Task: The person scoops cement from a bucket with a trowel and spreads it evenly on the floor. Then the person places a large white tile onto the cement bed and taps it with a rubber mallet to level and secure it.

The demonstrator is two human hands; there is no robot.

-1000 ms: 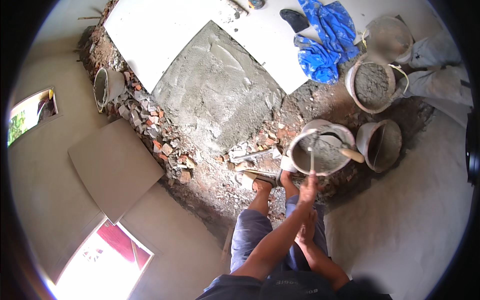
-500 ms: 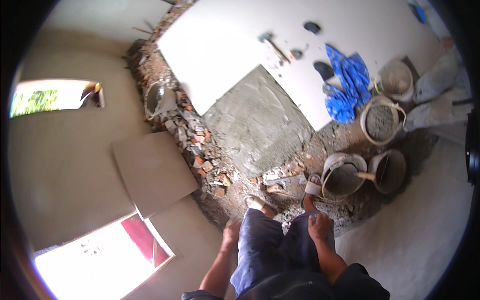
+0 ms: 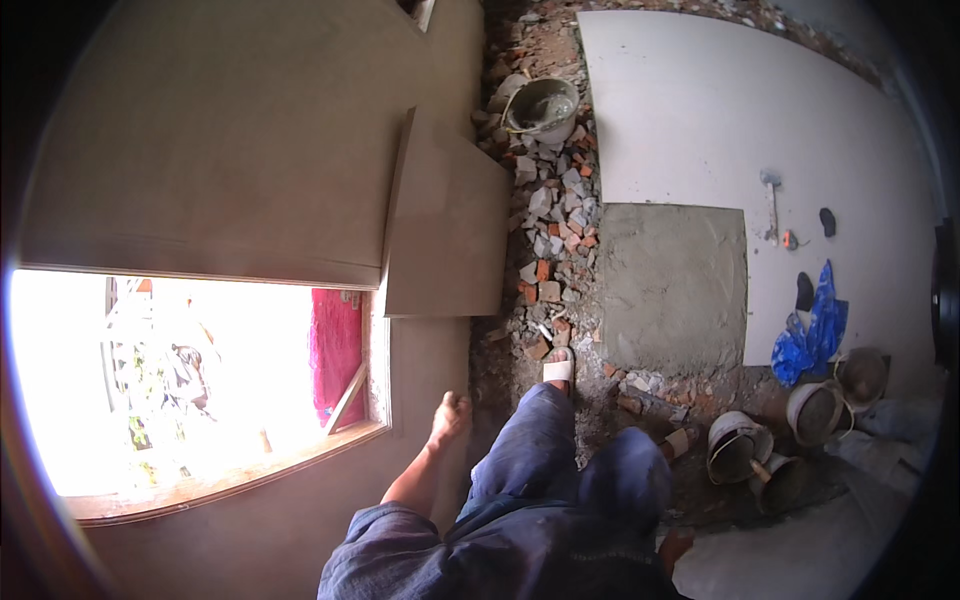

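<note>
My left hand [image 3: 451, 418] hangs beside the left wall, below a large flat tile [image 3: 448, 225] that leans there. Its fingers look loosely curled, and nothing shows in them. Of my right hand [image 3: 675, 548] only a small part appears by my right thigh; its fingers are hidden. My left foot, in a sandal [image 3: 559, 370], stands on the rubble strip. Ahead to the right lies a rectangular patch of grey mortar [image 3: 672, 290], bordered by pale floor tiles [image 3: 690, 120].
Broken bricks [image 3: 549, 291] and a mortar bucket [image 3: 542, 108] line the wall. On the tiles lie a hammer [image 3: 771, 205] and a blue plastic bag [image 3: 808, 335]. Several buckets [image 3: 738, 447] stand at right, near a person's grey-clothed legs [image 3: 880, 440]. A window opening [image 3: 220, 380] is at left.
My view has turned left, so the wall, window and leaning tile sit nearer the middle. My left hand has swung out from my thigh, and my right has dropped mostly behind my body.
</note>
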